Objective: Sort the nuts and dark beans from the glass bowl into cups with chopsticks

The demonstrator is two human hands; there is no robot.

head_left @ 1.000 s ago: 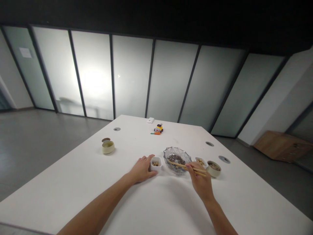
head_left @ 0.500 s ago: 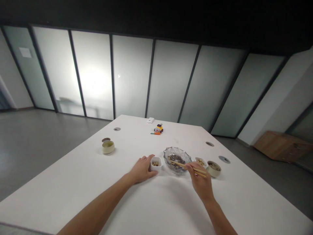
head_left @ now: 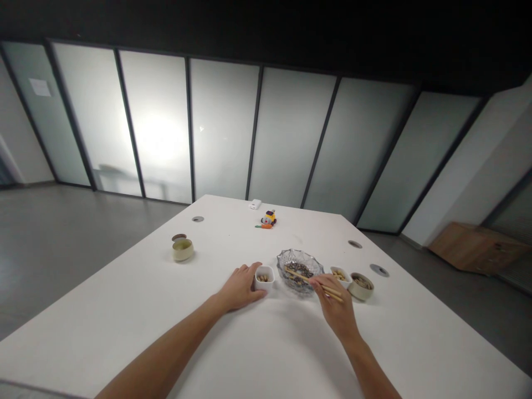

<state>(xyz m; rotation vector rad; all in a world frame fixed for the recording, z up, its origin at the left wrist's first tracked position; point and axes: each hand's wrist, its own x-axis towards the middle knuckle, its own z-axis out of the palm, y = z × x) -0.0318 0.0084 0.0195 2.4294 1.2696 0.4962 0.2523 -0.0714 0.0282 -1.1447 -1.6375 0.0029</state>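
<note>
My right hand (head_left: 334, 306) grips a pair of wooden chopsticks (head_left: 310, 280); their tips reach into a cut-glass bowl (head_left: 300, 269) that holds dark seeds. My left hand (head_left: 241, 287) rests on the white table (head_left: 266, 343) with its fingers curled around a small white square cup (head_left: 265, 277) of pale nuts, just left of the glass bowl. To the right of the glass bowl stand a second small white cup (head_left: 339, 275) and a round beige bowl (head_left: 361, 286), each with something pale inside.
A beige pot (head_left: 183, 249) with its brown lid beside it stands at the left. A small yellow toy (head_left: 269, 218) and a white box (head_left: 255, 204) lie at the far edge. Round cable ports dot the table. A wooden cabinet (head_left: 474, 249) stands at the right wall.
My right hand and the chopsticks have shifted slightly left, the tips reaching a little further into the glass bowl. My left hand has stayed on the white cup.
</note>
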